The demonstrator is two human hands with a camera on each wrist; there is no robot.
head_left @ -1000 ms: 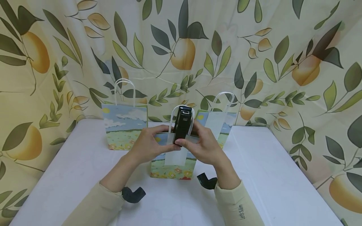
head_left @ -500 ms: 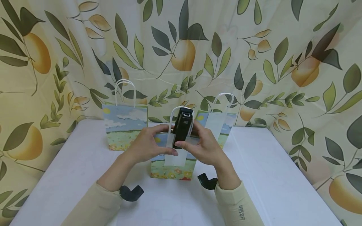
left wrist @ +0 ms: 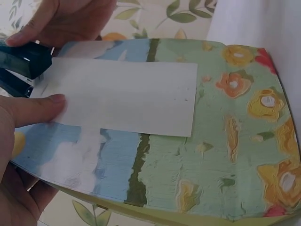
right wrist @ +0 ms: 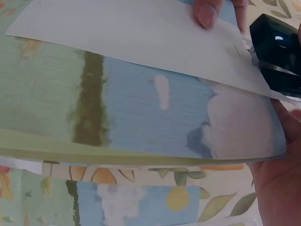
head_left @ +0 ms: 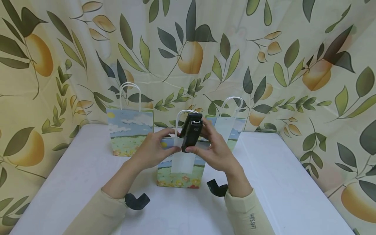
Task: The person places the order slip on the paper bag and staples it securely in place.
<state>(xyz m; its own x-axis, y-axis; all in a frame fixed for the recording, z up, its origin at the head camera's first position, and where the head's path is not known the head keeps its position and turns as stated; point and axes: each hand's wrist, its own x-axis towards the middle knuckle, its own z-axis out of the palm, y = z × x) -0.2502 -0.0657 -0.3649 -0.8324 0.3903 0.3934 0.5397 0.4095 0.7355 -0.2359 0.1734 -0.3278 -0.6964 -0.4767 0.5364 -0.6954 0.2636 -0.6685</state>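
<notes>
In the head view, my right hand (head_left: pixel 218 151) grips a black stapler (head_left: pixel 192 134) at the top edge of the front paper gift bag (head_left: pixel 179 181). The stapler's two arms stand apart at its near end. My left hand (head_left: pixel 150 150) pinches the bag's top edge, its thumb pressing on a white paper slip (left wrist: pixel 127 96). This slip lies lengthwise down the bag's painted front. A short thin line, like a staple, shows near the slip's top in the right wrist view, beside the stapler (right wrist: pixel 275 44). White twisted handles (head_left: pixel 183 111) rise behind the stapler.
Two more painted gift bags stand behind: a left bag (head_left: pixel 129 130) and a right bag (head_left: pixel 242 125) with its own white slip (head_left: pixel 224 129). They share a white-covered table (head_left: pixel 279 182). A fruit-patterned curtain (head_left: pixel 229 19) hangs behind. Black wrist mounts (head_left: pixel 137 201) sit at both cuffs.
The stapler has shifted slightly right and tilted more, its arms now visibly apart. My right hand moved a little right with it. My left thumb drew back leftward on the slip.
</notes>
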